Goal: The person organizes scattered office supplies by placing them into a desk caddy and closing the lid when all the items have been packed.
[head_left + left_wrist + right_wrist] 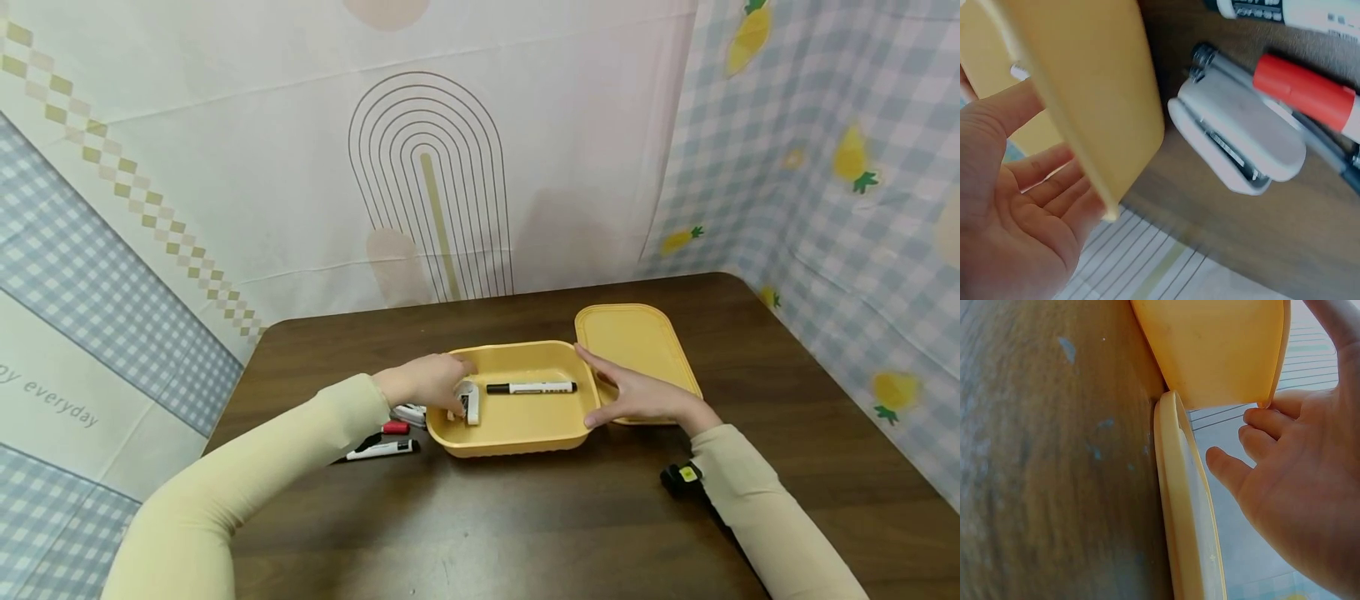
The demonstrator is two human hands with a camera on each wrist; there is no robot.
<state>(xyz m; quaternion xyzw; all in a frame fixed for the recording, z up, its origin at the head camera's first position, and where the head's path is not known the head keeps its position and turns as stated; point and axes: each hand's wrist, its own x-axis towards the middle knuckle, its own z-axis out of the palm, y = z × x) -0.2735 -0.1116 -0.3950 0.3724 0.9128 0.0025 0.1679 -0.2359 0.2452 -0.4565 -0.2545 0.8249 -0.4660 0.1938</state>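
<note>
Dark wooden table [510, 525]: the left hand [429, 383] pinches a white curved item [473, 407] inside the yellow plastic box [517, 447], right hand [645, 395] gripping its end—apparently packing; next likely needs release.

Yellow box [528, 421] and lid [633, 340], black-and-white marker [534, 388], red cap [395, 427], brown wood-grain table [517, 517], blue-and-white checked cloth [757, 158]

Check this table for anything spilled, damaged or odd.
Pale flecks mark the dark tabletop in the right wrist view, odd against its otherwise brown surface; scuffs or residue, I can't tell.
</note>
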